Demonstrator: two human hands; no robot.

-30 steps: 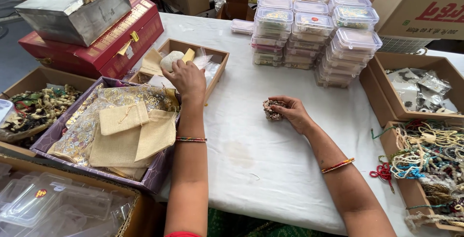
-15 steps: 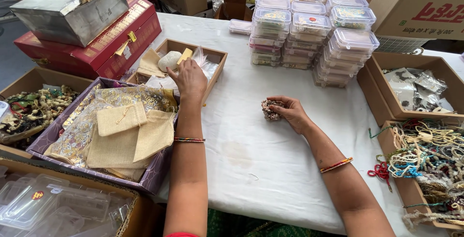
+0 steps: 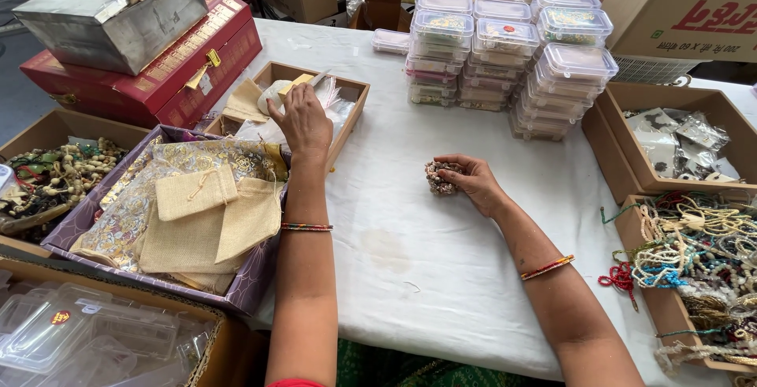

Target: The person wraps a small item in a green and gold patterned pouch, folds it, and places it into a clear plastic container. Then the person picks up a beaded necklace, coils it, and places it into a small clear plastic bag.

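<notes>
- While the right hand [image 3: 473, 183] stays put on the desk [image 3: 441, 276], the left hand [image 3: 302, 123] has lifted a small yellow-tan piece [image 3: 296, 85] a little higher over the shallow cardboard tray [image 3: 347, 123] than half a second ago; a second ago the same hand lay lower among the tray's contents.
- That reads as a pick from the tray, already made: the piece is off the heap and pinched at the fingertips, so the left grip is closed on it.
- The tray it comes from lies just under the left hand, between the red case [image 3: 158, 71] and the stacked clear plastic boxes [image 3: 505, 40], with clear sleeves and pale packets inside.
- The right grip is curled around a small beaded bundle [image 3: 439, 177], which rests on the white cloth and pokes out past the fingertips toward the left hand.
- The two held things are well apart: the yellow-tan piece over the tray, the beaded bundle near the desk's middle.
- Burlap pouches [image 3: 213, 213] lie in the purple box beside the left forearm, untouched.
</notes>
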